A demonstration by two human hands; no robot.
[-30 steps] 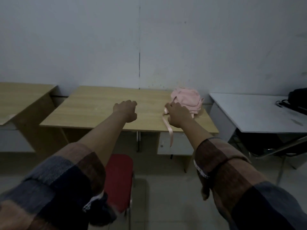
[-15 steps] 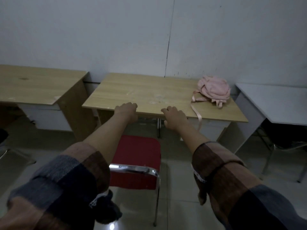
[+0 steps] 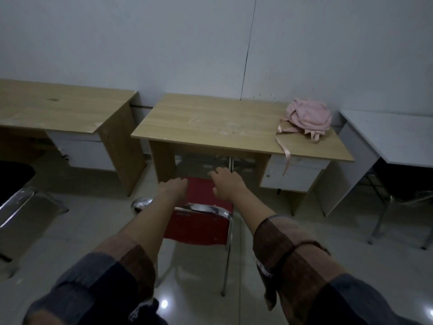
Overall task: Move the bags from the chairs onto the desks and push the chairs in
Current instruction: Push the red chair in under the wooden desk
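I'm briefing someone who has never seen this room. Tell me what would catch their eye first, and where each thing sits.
The red chair stands out first, low in the middle, pulled out from the middle wooden desk, its chrome back rail nearest the camera. Both hands, left hand and right hand, are over its seat, holding nothing. Next comes the pink bag, slumped on the desk's far right corner, one strap dangling over the front edge.

A pink bag [image 3: 308,117] lies on the wooden worktop [image 3: 210,123]. Both hands, left hand [image 3: 174,187] and right hand [image 3: 226,185], reach empty over the red chair [image 3: 199,225], fingers loose.
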